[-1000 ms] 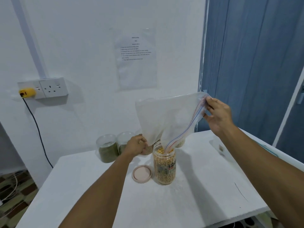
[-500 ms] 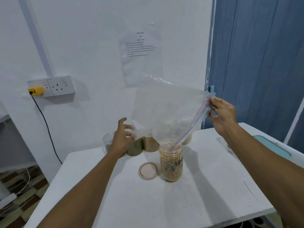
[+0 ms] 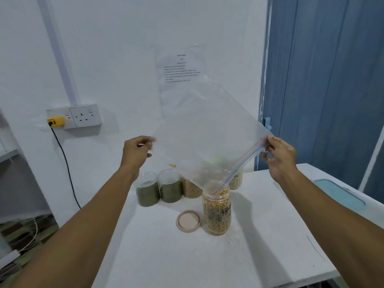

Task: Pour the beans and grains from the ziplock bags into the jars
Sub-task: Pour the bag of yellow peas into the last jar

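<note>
A person holds a clear, nearly empty bag (image 3: 207, 138) tilted above a white table (image 3: 158, 256), its zip corner dipping into the mouth of an open jar (image 3: 217, 213) of yellow grain. The left hand (image 3: 136, 151) pinches the bag's far corner, and the right hand (image 3: 279, 155) pinches the zip end. A lid (image 3: 188, 221) lies just beside the jar. Four filled jars (image 3: 169, 188) stand behind.

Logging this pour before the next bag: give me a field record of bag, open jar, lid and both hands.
ziplock bag: nearly empty, tilted, zip corner at the jar's mouth
open jar: upright, nearly full of yellow grains
lid: off, on the table beside the jar
left hand: pinches bag's raised bottom corner
right hand: pinches the zip end
</note>
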`<state>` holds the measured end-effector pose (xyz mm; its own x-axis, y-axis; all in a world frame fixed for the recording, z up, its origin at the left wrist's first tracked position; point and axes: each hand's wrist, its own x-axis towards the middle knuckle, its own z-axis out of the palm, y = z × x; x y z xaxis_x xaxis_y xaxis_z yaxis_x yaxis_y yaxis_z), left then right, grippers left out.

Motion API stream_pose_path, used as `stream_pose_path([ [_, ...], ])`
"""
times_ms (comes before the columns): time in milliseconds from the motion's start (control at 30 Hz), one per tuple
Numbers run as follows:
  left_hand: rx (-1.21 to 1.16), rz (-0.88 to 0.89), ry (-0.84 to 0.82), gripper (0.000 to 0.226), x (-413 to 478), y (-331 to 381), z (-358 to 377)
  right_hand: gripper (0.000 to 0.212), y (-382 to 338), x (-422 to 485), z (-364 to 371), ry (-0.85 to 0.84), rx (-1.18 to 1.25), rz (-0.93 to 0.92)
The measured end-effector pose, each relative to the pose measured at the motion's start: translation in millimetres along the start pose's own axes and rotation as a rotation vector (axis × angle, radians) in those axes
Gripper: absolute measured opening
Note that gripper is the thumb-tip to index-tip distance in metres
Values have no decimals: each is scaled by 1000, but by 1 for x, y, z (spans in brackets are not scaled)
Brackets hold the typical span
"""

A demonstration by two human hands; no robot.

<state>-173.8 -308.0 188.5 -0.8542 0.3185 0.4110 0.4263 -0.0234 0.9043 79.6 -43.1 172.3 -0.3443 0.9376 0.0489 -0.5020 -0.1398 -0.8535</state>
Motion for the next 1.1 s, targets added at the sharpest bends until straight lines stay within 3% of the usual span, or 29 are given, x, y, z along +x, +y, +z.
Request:
stream_pose_path([
  [267,76,95,-30,15,2,19,-5,8,-4,-3,-8,38,17,28],
  [633,-5,101,-44,21,1,31,-3,10,-11,1,-5,39,36,5],
  [1100,20,71,8,16,-5,31,3,10,-12,2,-4,1,-179,-125],
])
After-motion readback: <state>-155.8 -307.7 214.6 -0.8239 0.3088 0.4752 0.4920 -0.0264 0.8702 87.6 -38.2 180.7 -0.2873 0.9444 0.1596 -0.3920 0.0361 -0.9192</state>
